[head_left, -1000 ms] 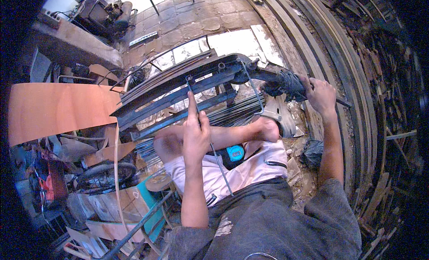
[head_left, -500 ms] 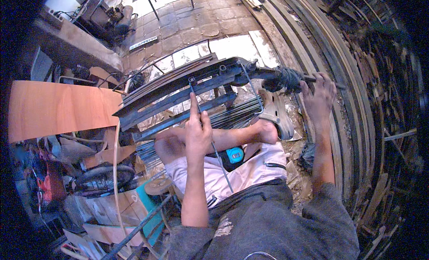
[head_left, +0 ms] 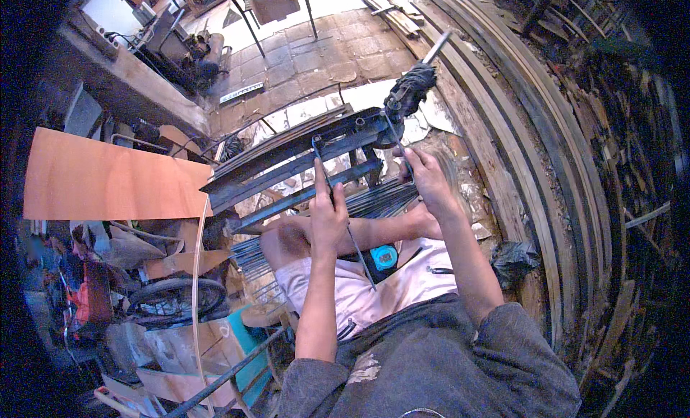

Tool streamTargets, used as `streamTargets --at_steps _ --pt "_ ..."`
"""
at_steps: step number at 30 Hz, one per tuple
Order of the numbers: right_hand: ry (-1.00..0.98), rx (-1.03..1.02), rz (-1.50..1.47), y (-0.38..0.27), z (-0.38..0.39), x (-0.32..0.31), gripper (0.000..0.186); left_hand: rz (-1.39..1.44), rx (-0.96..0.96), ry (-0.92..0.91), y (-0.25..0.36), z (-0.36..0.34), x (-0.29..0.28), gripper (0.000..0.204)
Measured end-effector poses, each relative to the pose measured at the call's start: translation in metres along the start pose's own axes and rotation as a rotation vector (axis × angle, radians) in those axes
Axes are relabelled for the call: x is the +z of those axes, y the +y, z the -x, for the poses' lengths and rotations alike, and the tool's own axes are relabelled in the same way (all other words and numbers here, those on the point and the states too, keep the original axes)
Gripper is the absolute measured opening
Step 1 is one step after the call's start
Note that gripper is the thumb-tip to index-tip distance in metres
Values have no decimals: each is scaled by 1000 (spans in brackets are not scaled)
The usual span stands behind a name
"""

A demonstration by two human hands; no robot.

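Note:
A dark steel bending jig [head_left: 277, 175] lies across in front of my crossed leg. My left hand [head_left: 328, 220] is closed around a thin metal rod [head_left: 357, 251], its index finger stretched along it toward a small peg [head_left: 318, 140] on the jig. The rod's lower end reaches over my lap. At the jig's right end, my right hand [head_left: 431, 182] grips a thin rod section slanting down from the pivot; whether both are one piece, I cannot tell. Beyond that hand, the lever [head_left: 411, 87], wrapped in black strips, points up and away.
A bundle of thin rods [head_left: 381, 197] lies beneath the jig. A blue tape measure [head_left: 384, 258] rests by my lap. Long timber planks [head_left: 528, 155] run along the right. An orange-brown board [head_left: 118, 177] juts in at left, above a bicycle wheel [head_left: 176, 301].
My right hand has left the lever and moved left onto the slanting rod section. The lever has swung up and away. My left hand keeps its hold on the rod.

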State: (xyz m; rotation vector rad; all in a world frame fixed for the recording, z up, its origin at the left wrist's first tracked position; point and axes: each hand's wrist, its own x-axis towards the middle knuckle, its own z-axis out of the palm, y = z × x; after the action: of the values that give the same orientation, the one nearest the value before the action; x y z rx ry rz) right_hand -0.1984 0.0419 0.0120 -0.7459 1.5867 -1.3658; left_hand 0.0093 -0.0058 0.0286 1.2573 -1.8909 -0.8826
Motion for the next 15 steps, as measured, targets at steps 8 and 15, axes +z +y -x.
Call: streamTargets --at_steps 8,15 --pt "-202 220 -827 -59 18 6 17 894 -529 -72 36 -5 -17 35" --pt "-481 147 -1029 -151 -3 33 17 1973 -498 -143 78 -75 -62 14"
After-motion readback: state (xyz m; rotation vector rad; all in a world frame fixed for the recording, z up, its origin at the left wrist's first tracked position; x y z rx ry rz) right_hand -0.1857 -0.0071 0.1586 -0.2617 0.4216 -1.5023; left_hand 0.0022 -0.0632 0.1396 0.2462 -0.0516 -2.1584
